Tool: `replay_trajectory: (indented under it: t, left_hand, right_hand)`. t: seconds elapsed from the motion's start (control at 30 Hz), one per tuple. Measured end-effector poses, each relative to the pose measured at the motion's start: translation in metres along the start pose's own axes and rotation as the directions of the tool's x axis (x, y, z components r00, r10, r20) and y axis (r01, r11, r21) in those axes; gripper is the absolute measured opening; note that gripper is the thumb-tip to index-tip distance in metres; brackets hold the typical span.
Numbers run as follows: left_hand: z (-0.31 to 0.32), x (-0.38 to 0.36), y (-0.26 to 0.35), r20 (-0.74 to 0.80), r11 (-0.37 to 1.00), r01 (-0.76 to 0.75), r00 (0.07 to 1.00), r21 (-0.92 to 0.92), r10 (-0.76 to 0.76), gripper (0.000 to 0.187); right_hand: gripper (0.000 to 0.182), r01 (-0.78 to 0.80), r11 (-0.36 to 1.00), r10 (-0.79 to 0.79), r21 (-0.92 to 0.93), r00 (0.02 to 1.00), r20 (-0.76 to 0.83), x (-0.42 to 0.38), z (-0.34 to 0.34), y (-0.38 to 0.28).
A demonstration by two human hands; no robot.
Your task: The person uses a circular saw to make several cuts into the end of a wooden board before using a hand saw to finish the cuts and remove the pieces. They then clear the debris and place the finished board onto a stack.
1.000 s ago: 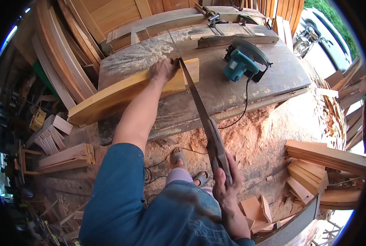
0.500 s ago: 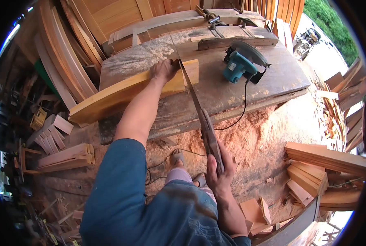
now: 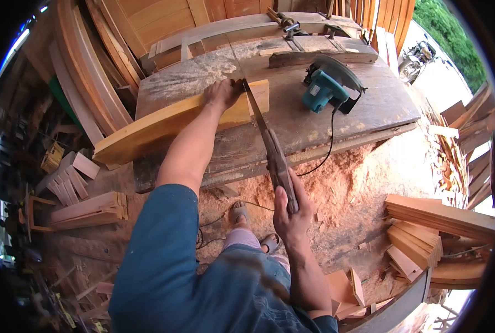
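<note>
My right hand (image 3: 293,213) is closed around the long wooden handle of a handsaw (image 3: 278,158). The saw's narrow blade runs forward to the top edge of a thick yellowish wooden board (image 3: 164,125), close to the board's right end. My left hand (image 3: 223,93) grips the top of that board just left of the blade, its fingers curled and partly hidden. Slanting across the front left of a worn workbench (image 3: 369,114), the board has its left end jutting past the bench. A short stretch of the board shows to the right of the blade.
A teal circular saw (image 3: 325,89) rests on the bench, its black cord (image 3: 332,141) hanging over the front edge. Clamps (image 3: 286,23) and a curved timber sit behind. Sawdust (image 3: 336,183) covers the floor. Stacked boards (image 3: 436,213) stand right, with curved planks (image 3: 84,72) leaning left.
My right hand has pushed the handsaw forward, away from my body, along the blade's line. The left hand and the board have stayed in place.
</note>
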State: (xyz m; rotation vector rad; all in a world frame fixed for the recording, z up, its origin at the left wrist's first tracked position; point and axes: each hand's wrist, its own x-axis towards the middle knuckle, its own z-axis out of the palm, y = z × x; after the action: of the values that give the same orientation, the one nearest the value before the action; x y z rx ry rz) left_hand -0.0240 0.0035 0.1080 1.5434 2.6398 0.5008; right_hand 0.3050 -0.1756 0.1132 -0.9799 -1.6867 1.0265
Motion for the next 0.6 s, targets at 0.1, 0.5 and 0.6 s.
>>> replay_trajectory:
  t: [0.1,0.5,0.6]
  left_hand:
    - [0.007,0.007,-0.003,0.0,1.0,0.019,1.0,0.011,-0.019,0.058]
    - [-0.002,0.006,-0.013,0.147,0.99,-0.141,0.979,-0.013,0.141,0.058]
    - [0.0,0.021,-0.024,0.232,0.96,-0.275,0.938,0.046,0.258,0.058]
  right_hand:
    - [0.049,-0.046,0.998,0.048,-0.047,0.998,0.043,-0.059,-0.034,0.013]
    - [0.048,0.011,0.999,-0.011,0.04,1.0,-0.003,0.021,0.018,0.01]
    - [0.049,0.111,0.992,-0.109,0.067,0.994,-0.03,0.032,0.018,0.004]
